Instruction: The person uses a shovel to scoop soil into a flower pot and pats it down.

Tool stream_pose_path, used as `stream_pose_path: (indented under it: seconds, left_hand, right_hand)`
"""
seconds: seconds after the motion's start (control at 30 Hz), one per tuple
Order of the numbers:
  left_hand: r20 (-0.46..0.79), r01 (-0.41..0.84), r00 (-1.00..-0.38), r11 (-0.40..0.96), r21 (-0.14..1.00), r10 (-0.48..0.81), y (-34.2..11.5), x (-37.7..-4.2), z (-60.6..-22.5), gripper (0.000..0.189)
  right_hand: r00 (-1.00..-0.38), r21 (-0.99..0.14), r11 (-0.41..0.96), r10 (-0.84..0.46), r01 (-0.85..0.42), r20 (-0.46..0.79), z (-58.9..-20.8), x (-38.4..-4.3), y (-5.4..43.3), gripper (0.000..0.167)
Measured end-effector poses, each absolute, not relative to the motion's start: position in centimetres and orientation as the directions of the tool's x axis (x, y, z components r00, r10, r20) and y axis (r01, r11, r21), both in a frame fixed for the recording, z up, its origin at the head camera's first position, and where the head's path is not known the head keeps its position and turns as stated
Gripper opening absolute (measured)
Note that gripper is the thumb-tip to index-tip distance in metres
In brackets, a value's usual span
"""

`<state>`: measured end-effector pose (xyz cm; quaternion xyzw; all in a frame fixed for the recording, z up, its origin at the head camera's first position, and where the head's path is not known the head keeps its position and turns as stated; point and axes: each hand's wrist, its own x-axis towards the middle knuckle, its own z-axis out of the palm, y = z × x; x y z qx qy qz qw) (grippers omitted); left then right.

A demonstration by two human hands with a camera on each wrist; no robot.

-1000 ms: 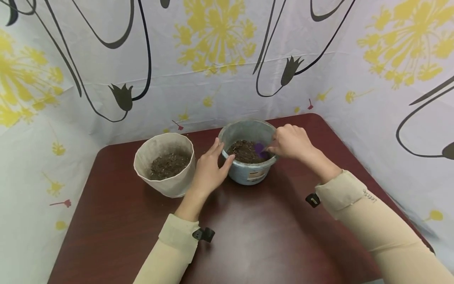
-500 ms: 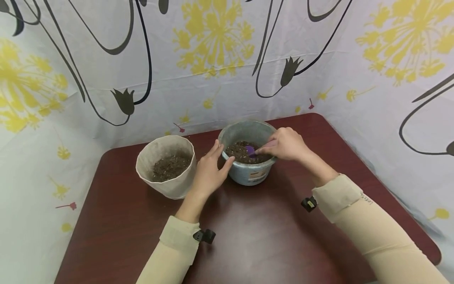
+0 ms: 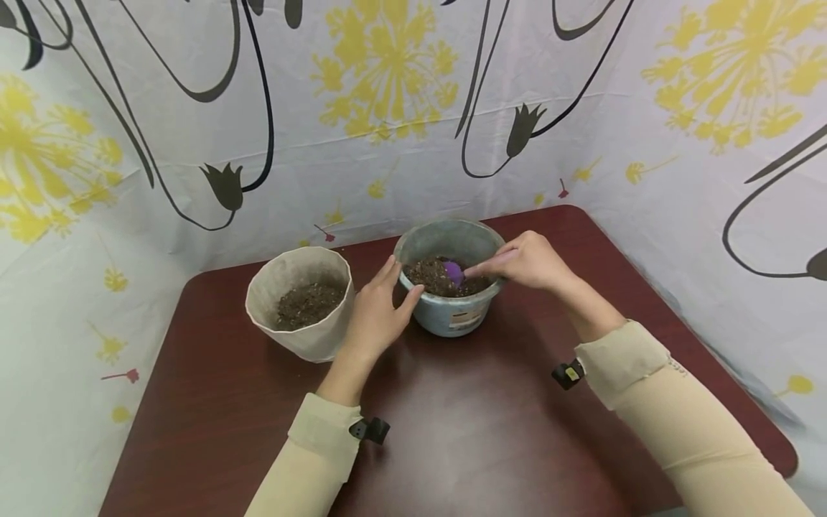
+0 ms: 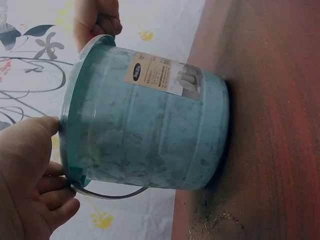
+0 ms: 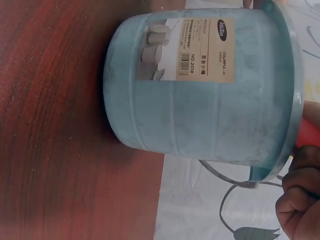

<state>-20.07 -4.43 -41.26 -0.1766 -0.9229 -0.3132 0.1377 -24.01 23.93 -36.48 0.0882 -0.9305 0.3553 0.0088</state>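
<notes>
In the head view, my right hand (image 3: 533, 262) grips a small trowel with a purple blade (image 3: 454, 272) over the blue bucket (image 3: 450, 314). The blade rests among dark soil (image 3: 428, 276) inside. A bit of its red handle (image 5: 307, 134) shows beside curled fingers in the right wrist view. My left hand (image 3: 376, 316) holds the bucket's rim at its left side. Thumb and fingers are spread along the rim in the left wrist view, with fingertips by the wire handle (image 4: 112, 196). The bucket stands upright, a paper label (image 5: 207, 49) on its side.
A cream pot (image 3: 316, 343), partly filled with soil, stands left of the bucket, close to my left forearm. Both containers are on a dark red table (image 3: 446, 416). Patterned cloth (image 3: 400, 165) hangs behind and along the sides. Crumbs of soil (image 4: 217, 222) lie near the bucket's base.
The trowel's blade has moved left through the soil, and my right hand has shifted and turned slightly with it. My left hand stays at the bucket's rim.
</notes>
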Motion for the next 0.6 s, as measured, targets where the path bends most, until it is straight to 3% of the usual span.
stream_pose_path:
  seconds: [0.1, 0.33, 0.6]
  left_hand:
    - [0.400, 0.426, -0.885, 0.758, 0.494, 0.236, -4.4, -19.9, -41.2, 0.064]
    - [0.442, 0.443, -0.866, 0.767, 0.464, 0.233, -4.5, -19.7, -41.0, 0.056]
    - [0.432, 0.438, -0.873, 0.755, 0.488, 0.227, -4.7, -19.5, -41.1, 0.051]
  right_hand:
    - [-0.990, -0.693, 0.708, -0.128, -0.137, 0.064, -36.3, -23.8, 24.3, 0.041]
    - [-0.989, -0.758, 0.640, -0.145, -0.122, 0.037, -35.8, -23.4, 25.4, 0.027]
    - [-0.997, -0.774, 0.629, -0.068, -0.075, 0.042, -35.9, -23.1, 26.5, 0.050]
